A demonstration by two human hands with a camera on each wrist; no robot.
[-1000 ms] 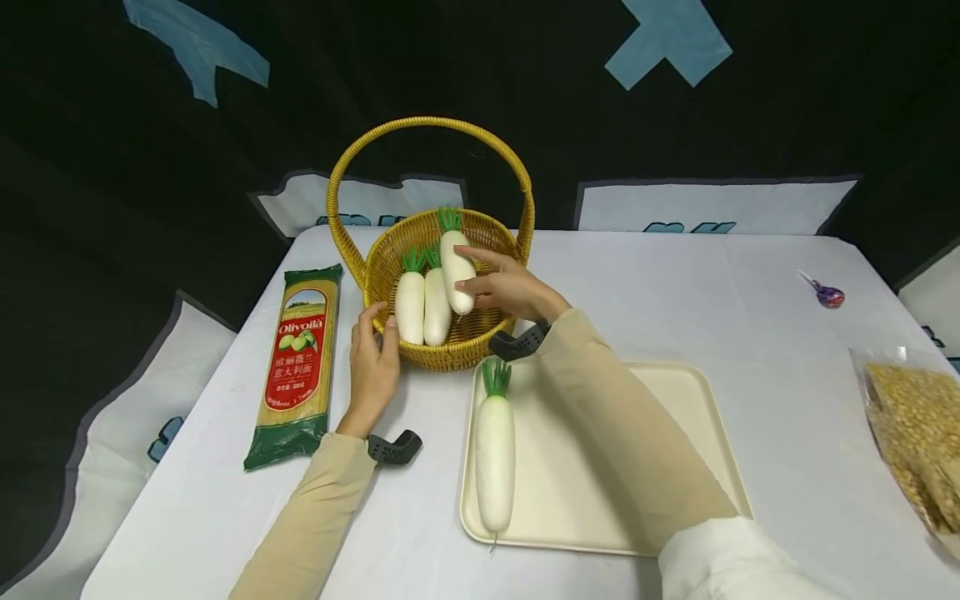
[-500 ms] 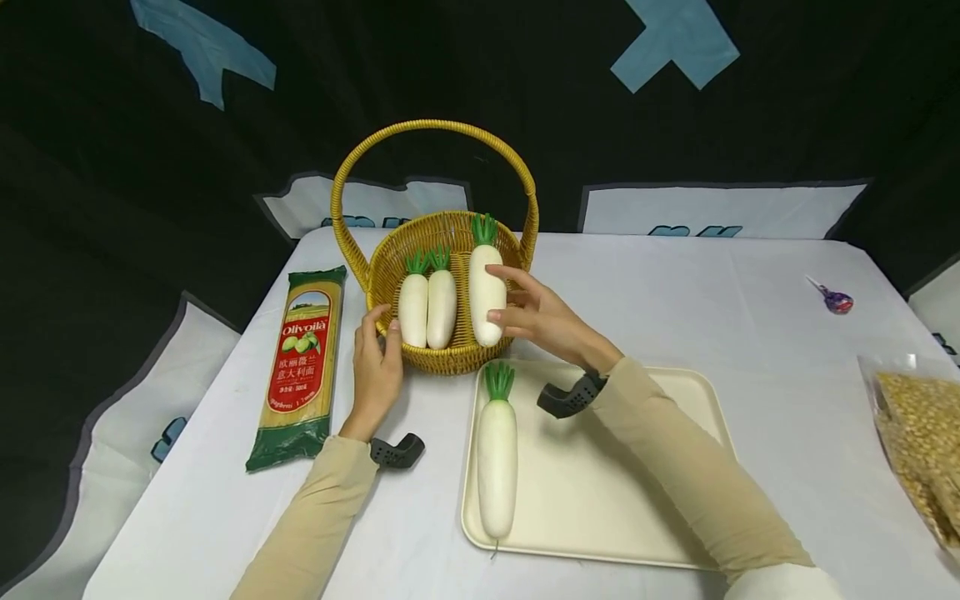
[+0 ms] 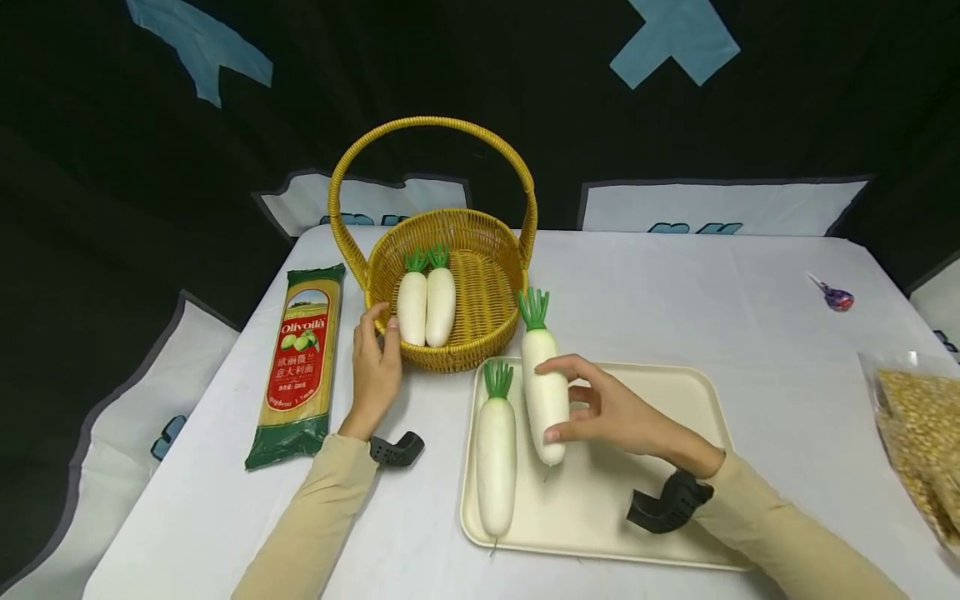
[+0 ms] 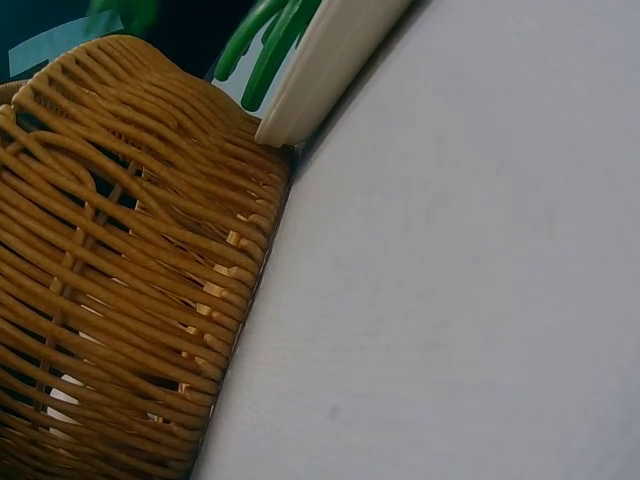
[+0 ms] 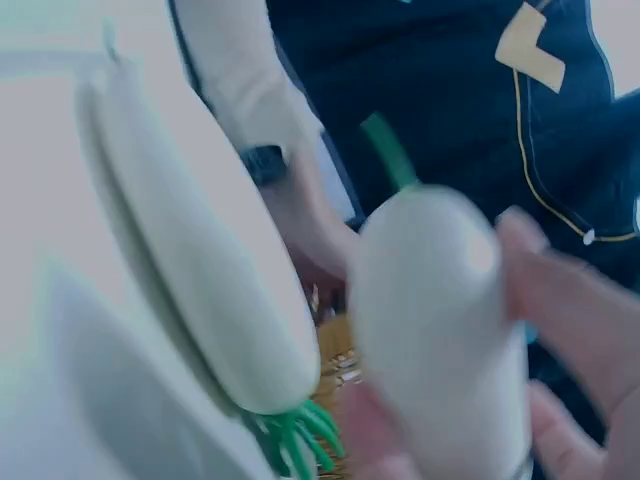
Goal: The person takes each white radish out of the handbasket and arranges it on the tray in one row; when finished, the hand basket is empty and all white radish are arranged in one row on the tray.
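black backdrop (image 3: 450, 58) behind a white table (image 3: 652, 300)

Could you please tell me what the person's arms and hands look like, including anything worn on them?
The left hand and right hand are bare, without gloves. The left sleeve and right sleeve are long, plain and beige. Each wrist carries a black, bent piece; the left piece shows small holes, like the right piece. No cables are visible.
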